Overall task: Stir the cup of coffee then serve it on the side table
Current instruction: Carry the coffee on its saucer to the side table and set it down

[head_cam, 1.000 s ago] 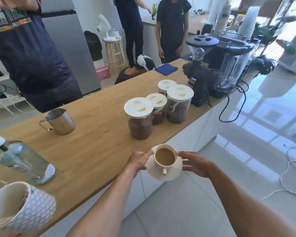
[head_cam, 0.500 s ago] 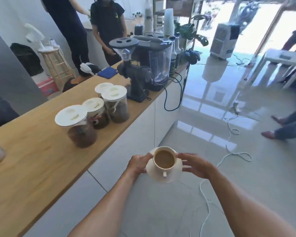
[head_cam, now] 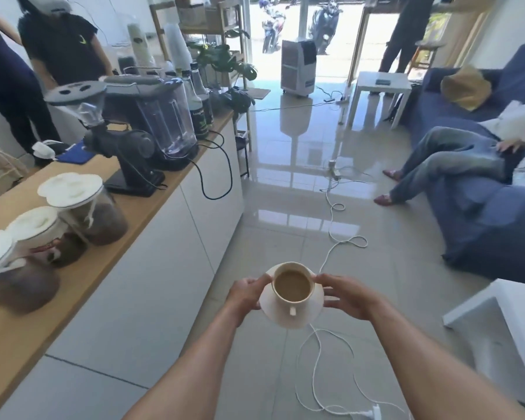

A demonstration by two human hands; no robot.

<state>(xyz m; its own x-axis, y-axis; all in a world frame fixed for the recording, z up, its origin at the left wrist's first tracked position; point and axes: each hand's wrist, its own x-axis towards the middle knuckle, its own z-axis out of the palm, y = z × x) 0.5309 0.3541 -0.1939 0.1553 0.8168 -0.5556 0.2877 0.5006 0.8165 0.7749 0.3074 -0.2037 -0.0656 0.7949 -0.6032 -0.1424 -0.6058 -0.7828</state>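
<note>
While both hands clamp its rim, the round white ceramic saucer (head_cam: 285,313) hangs over the tiled floor, just right of the long wooden desk (head_cam: 82,237). Left hand (head_cam: 246,294) and right hand (head_cam: 344,297) each grip an edge. On the saucer stands the white cup of milky coffee (head_cam: 292,287), handle toward the person.

Bright sun through open doorway (head_cam: 297,22), washed out white. Shiny floor (head_cam: 285,183) glares. Jars (head_cam: 82,207) at left edge blurry; edges bend.
</note>
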